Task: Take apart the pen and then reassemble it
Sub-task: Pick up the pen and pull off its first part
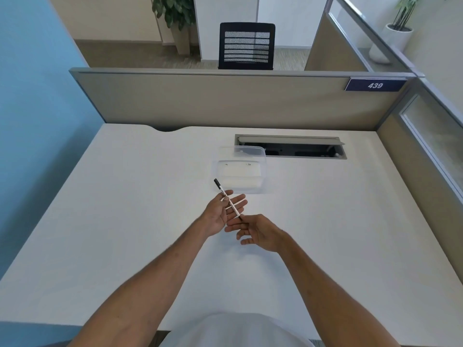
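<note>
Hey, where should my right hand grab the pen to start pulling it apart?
Probably the dark near tip of the pen, approached from the lower right by the right hand. The pen lies diagonally across the open left hand, that end pointing toward the right fingers.

- The pen [228, 200] has small print on its white barrel, too small to read.
- Its lower dark tip disappears among the fingers of the right hand [258, 232]; whether they pinch it cannot be told.
- The clear container [240, 169] on the bench [125, 196] holds tiny specks, unidentifiable.
- Both forearms are cut off by the bottom edge.
</note>
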